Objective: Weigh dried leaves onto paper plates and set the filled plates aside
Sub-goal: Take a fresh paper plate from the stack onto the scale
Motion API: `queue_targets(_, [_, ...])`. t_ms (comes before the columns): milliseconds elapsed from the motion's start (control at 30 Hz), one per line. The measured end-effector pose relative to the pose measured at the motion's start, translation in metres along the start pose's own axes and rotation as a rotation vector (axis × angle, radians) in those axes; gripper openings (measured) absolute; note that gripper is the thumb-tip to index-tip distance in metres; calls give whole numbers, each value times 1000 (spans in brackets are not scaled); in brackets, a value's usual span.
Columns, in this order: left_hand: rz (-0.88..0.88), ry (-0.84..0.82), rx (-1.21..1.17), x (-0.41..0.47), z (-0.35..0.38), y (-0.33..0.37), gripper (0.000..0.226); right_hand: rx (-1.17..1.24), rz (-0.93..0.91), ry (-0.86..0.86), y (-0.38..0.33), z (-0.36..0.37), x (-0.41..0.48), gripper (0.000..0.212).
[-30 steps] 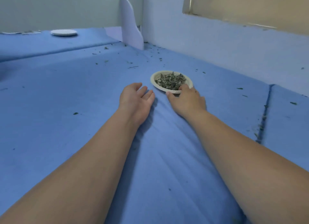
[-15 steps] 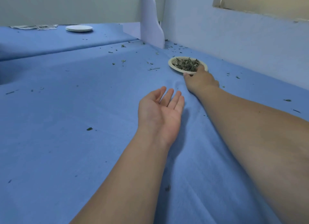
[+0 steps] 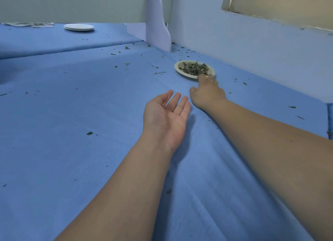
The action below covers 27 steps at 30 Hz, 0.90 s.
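Right hand (image 3: 207, 95) flat, fingers straight, tips touching plate (image 3: 177, 68) rim at its 5 o'clock, thumb out. Left hand (image 3: 165, 118) palm-up, fingers loosely spread, holding nothing.

Single cam, head-worn, looking fwd & down along both forearms (image 3: 126, 186), low over the blue cloth (image 3: 72, 150). Left hand (image 3: 166, 118) and right hand (image 3: 207, 94) sit mid-frame, close in; the paper plate (image 3: 177, 68) is just beyond, near the wall (image 3: 252, 51) on the right; far corner (image 3: 171, 10) at top centre.
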<state>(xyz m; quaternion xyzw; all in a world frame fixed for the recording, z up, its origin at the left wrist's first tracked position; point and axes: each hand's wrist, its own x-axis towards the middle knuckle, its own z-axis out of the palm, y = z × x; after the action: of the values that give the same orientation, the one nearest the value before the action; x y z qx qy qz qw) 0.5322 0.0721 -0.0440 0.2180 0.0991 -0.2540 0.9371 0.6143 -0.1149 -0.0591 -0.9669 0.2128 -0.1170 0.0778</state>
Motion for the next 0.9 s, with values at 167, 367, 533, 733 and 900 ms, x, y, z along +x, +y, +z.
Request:
queue_targets(167, [6,-8,13,-2,1,0,34,5,-28,-57,10,-3,-25,53])
queue_targets(367, [27,4,51,-3,3,-3,35,47,-26,-68,12,-4,-41,56])
queue_targets(533, [76,-9,144,-5,6,-8,33,52,-31,-80,11,-8,-45,57])
queue_targets(733, [184,-12,302,-8,8,-14,26,75,-31,-62,9,-12,-51,60])
queue_targets(900, [196,-17,349,-9,9,-16,34,63,-44,-82,7,-14,-51,59])
